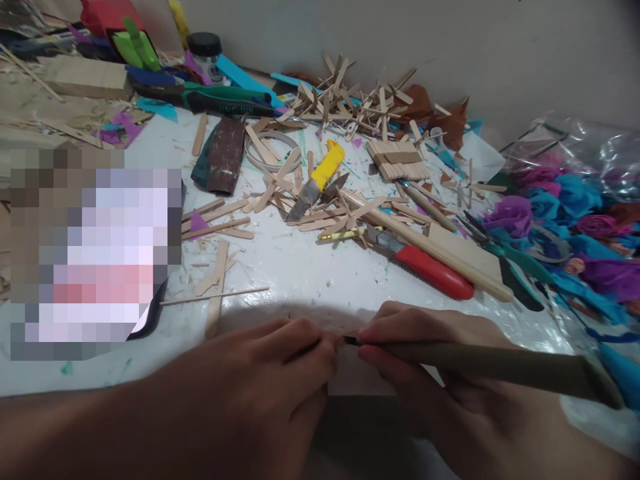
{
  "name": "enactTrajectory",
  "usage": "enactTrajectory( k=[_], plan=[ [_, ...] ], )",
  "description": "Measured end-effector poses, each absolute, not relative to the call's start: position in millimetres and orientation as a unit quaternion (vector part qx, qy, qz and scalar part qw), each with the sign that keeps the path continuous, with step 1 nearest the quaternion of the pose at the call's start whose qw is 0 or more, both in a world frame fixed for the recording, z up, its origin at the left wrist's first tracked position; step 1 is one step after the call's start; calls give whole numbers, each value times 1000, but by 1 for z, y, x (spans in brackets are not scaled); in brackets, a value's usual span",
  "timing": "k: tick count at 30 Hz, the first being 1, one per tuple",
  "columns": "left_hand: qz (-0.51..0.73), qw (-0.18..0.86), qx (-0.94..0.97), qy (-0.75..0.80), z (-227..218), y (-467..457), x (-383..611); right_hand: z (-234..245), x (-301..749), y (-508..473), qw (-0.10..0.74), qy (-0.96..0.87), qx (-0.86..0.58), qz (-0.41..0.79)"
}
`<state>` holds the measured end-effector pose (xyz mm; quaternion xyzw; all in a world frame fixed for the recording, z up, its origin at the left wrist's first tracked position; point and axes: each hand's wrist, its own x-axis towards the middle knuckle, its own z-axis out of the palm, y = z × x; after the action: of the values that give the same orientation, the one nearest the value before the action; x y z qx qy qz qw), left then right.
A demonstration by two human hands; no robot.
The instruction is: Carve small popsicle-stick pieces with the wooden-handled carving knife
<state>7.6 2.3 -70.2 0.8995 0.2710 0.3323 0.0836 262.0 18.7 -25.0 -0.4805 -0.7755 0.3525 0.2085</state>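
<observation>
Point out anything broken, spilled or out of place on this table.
Snapped wooden sticks litter the table. A yellow knife lies among them, blade out. The right hand grips a brown tool.

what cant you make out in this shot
Head view:
What the left hand pinches: hidden by its own fingers.
Working tip of the brown-handled tool in the right hand: mostly covered by both hands.
Dark-edged object at left: a pixelated block covers it.
Paper flowers: cut off by the right edge.
Lettering on the green tool: too small.
</observation>
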Motion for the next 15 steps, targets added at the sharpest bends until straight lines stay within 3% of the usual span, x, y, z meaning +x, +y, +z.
enactTrajectory(
  k=[7,15],
  plan=[
    [305,102,912,253,-69,5,7,-38,264,27,313,-596,-540,504],
    [309,123,910,249,-69,9,8,-19,262,24,293,-665,-546,417]
  ],
)
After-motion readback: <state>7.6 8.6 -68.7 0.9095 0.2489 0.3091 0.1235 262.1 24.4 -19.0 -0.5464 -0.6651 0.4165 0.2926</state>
